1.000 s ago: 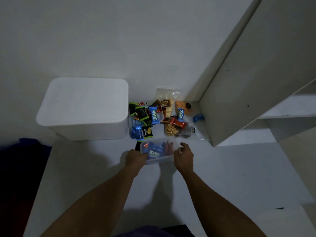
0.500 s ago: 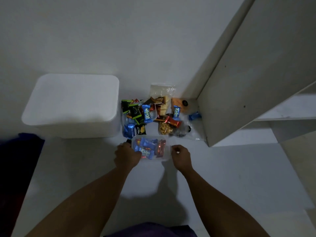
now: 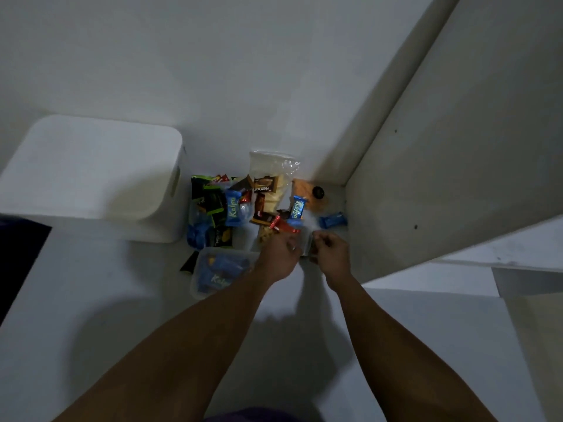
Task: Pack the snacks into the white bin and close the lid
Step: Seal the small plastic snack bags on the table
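Observation:
The white bin [image 3: 91, 172] stands at the left with its lid on. To its right, against the wall, lies a pile of wrapped snacks [image 3: 243, 205]: blue Kelme bars, green-black packs, a red bar and a tall clear bag. In front of the pile sits a clear tub [image 3: 219, 272] with blue and red snacks inside, and no hand touches it. My left hand [image 3: 280, 254] and my right hand [image 3: 330, 254] are close together at the pile's near right edge. Their fingers are curled on a small clear packet [image 3: 306, 246] between them. The hands are blurred.
A tall white panel [image 3: 457, 147] stands angled at the right, close to the snacks and my right hand. A loose blue bar [image 3: 333, 220] lies at its foot. A dark cloth [image 3: 18, 254] lies at the far left. White floor stretches beneath my arms.
Both hands let go of the clear tub, which now rests on the floor to the left. They moved right and forward to the clear packet. The camera tilted closer.

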